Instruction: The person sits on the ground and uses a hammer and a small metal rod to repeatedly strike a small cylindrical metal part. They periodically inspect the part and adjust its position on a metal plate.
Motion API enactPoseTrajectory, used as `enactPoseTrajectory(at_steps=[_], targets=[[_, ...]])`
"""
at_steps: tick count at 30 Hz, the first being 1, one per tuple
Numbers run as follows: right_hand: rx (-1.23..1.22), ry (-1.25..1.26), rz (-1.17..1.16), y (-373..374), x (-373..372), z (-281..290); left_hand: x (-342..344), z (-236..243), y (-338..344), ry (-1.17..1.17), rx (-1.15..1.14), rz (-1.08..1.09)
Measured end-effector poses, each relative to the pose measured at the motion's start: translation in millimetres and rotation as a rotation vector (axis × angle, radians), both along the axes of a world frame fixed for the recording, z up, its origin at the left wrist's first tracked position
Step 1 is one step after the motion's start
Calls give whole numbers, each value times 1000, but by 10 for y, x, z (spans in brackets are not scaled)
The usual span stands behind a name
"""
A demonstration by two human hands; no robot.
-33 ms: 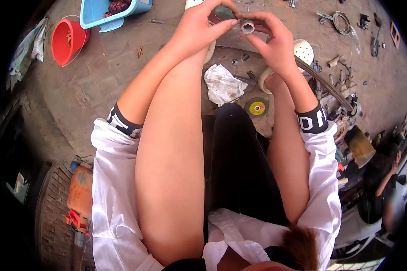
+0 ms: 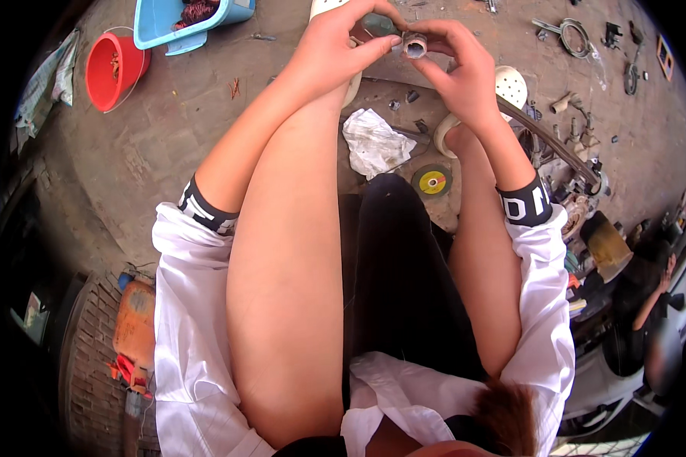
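Up at the top middle, my left hand (image 2: 335,53) curls its fingers round a dark green object (image 2: 379,24), partly hidden, with the thumb stretched toward its lower edge. Beside it my right hand (image 2: 461,76) grips a short hollow metal fitting (image 2: 415,46) between thumb and fingers, open end facing up toward me. Both held items are close together; whether they touch I cannot tell. Below my hands, between my legs, lie a crumpled white rag (image 2: 373,141) and a yellow-centred dark disc (image 2: 442,180) on the floor.
At left are a red bucket (image 2: 103,76), blue tub (image 2: 160,23) and orange container (image 2: 136,316). Scattered metal parts (image 2: 575,36) and a long bar (image 2: 545,133) lie right, near my white shoe (image 2: 511,84). Another person's arm (image 2: 652,305) shows at far right.
The hollow fitting in my right hand has tilted slightly and shifted a few pixels left. The rest looks practically the same.
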State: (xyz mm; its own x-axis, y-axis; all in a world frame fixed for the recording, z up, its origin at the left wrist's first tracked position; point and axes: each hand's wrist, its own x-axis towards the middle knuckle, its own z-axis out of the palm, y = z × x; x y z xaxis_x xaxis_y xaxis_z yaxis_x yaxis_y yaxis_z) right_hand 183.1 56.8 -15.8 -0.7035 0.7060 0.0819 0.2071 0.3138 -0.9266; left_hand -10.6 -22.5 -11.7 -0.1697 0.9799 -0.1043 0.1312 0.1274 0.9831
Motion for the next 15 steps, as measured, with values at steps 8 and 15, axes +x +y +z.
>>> enactPoseTrajectory(at_steps=[8,15], targets=[[237,-2,-29,15,-12,64,-1,204,-22,-5,-26,-86],[224,-46,-73,12,-17,117,-14,115,-20,29,48,-138]])
